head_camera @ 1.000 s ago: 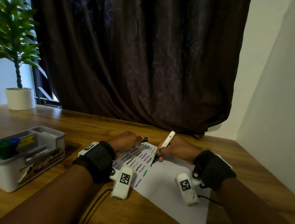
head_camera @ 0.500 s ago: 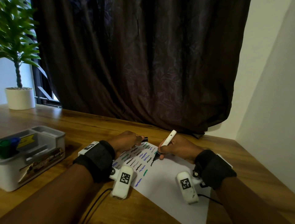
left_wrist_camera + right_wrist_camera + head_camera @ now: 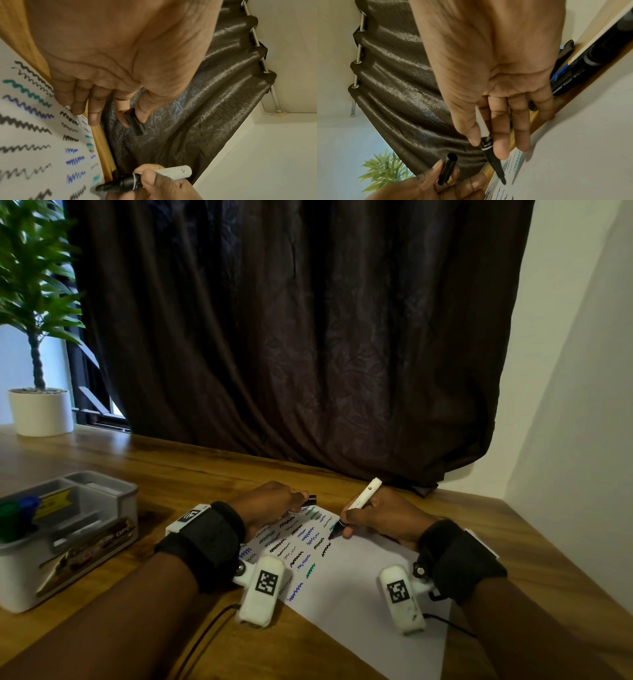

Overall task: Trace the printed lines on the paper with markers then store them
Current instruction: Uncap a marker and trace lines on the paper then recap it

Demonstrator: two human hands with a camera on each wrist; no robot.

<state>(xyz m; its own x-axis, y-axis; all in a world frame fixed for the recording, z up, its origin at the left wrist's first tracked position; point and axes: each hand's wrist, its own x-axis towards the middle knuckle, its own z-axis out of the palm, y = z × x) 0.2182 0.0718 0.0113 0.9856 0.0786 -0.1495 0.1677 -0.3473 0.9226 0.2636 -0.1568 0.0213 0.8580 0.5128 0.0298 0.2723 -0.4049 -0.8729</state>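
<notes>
Right hand [image 3: 383,517] pinched a white-barrelled black marker [image 3: 358,505] between thumb and fingers, barrel tilted up and away, black tip down on the paper [image 3: 359,587] at the right end of the wavy-line block. In the right wrist view the thumb and first two fingers closed round the marker's black collar, with the remaining fingertips resting on the sheet's far edge. Left hand [image 3: 270,501] sat on the paper's far left corner, pinching the marker's black cap [image 3: 134,122] between thumb and index finger; the other fingers [image 3: 75,100] were curled down with tips touching the sheet. Cap's open end pointed towards the right hand, well clear of the marker.

Paper lay flat on the wooden table [image 3: 205,474], skewed, with rows of zigzag lines in black, blue and green [image 3: 301,546] on its left part; right part blank. Grey-and-white organiser box [image 3: 85,542] stood to the left on the table, apart from the paper, with a green and a blue marker [image 3: 17,511] upright in its left compartment. More dark markers [image 3: 570,75] lay on the table beyond the right hand, only seen in the right wrist view. Potted plant [image 3: 37,409] at the far left corner, dark curtain [image 3: 291,337] behind the table.
</notes>
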